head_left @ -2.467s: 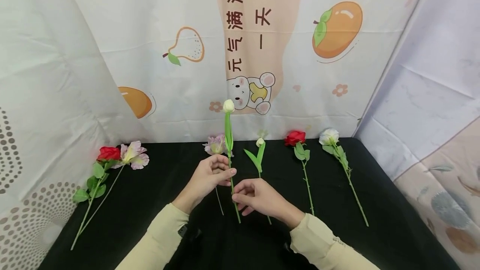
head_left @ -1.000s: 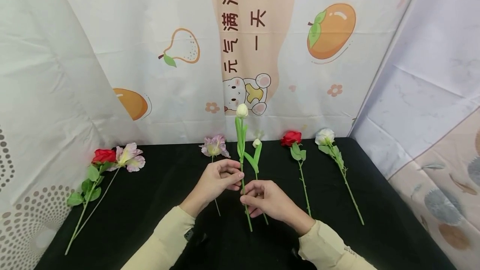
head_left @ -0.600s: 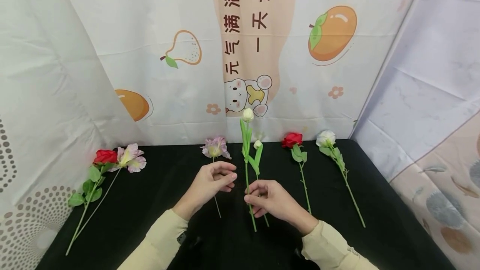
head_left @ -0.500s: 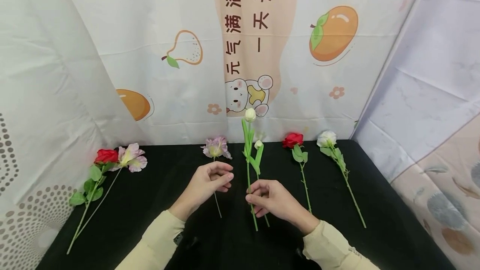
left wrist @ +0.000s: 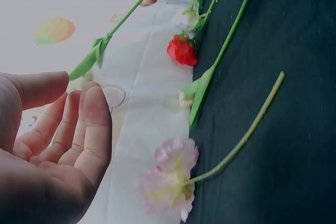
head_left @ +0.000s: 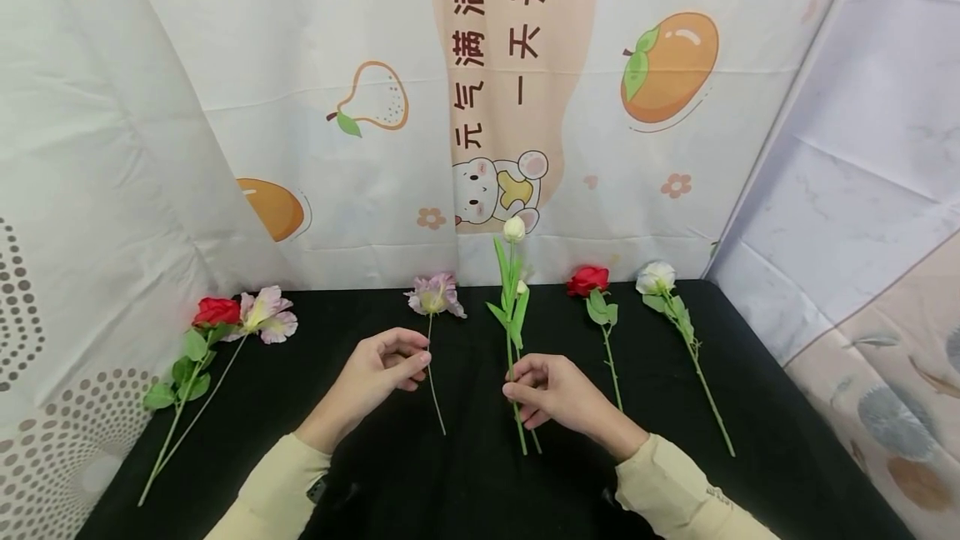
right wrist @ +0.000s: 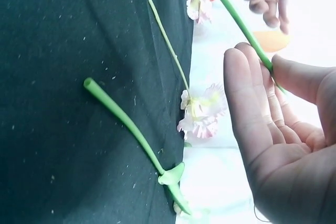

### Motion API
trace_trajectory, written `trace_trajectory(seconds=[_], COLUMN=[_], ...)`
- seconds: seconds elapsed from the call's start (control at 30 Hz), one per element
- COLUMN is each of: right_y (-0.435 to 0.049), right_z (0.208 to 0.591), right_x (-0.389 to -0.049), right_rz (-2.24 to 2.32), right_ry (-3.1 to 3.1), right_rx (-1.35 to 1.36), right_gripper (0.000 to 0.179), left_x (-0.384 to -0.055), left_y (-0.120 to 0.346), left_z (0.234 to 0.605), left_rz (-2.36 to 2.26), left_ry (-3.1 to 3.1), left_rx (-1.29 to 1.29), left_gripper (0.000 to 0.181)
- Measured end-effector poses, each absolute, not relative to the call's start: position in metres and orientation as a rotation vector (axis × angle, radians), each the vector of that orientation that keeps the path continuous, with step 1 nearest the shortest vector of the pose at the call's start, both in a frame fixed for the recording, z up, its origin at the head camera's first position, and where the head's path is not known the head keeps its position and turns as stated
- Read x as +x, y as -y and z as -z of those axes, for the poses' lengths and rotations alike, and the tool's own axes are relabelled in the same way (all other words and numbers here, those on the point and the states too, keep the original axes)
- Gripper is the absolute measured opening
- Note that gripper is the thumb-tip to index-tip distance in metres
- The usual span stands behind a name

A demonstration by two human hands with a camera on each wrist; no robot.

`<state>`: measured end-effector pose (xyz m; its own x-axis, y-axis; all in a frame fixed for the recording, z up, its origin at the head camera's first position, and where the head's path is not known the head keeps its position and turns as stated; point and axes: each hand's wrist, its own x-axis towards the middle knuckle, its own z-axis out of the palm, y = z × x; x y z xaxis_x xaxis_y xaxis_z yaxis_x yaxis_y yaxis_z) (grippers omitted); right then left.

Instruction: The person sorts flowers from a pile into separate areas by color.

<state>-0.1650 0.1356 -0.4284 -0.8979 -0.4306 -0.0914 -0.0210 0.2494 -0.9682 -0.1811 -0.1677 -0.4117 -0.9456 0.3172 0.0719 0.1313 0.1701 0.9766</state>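
My right hand [head_left: 566, 398] pinches the green stem of a white tulip [head_left: 513, 229] between thumb and fingers. The flower is held bloom up, raised over the black cloth, and its stem end shows free in the right wrist view. Behind it a second white tulip [left wrist: 231, 35] lies on the cloth, partly covered by the held one in the head view. My left hand [head_left: 378, 377] holds nothing; its fingers bend loosely, with a gap to the thumb in the left wrist view. It hovers over the stem of a pale purple flower [head_left: 437, 296] lying on the cloth.
On the right lie a red rose [head_left: 588, 280] and a white rose [head_left: 656, 277]. Another red rose [head_left: 217, 312] and a pink-yellow flower [head_left: 267, 315] lie with stems crossing at left. A printed white curtain [head_left: 360, 190] hangs behind the black cloth [head_left: 337, 315].
My left hand has let go of the tulip stem and moved left. My right hand has carried the tulip to the right, in front of the lying tulip.
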Motion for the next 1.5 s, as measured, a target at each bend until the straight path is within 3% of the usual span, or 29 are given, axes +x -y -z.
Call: trace_trajectory(seconds=[0.47,1.07,1.5], right_y=[-0.15,-0.157,-0.153], right_z=[0.444,0.461,0.471], right_x=[-0.177,-0.198,-0.198], right_rz=[1.618,1.444,1.389], right_ry=[-2.247,-2.394,-2.41], right_rx=[-0.323,-0.124,-0.068], right_gripper=[0.021,0.015,0.016], left_x=[-0.17,-0.176,-0.183], left_y=[0.244,0.374,0.435], left_z=[0.432,0.46,0.462], left_rz=[-1.693,-0.885,-0.595], left_ry=[-2.514,-3.225,-3.237], left_rx=[0.256,0.115,-0.093], left_gripper=[0.032,0.017,0.034])
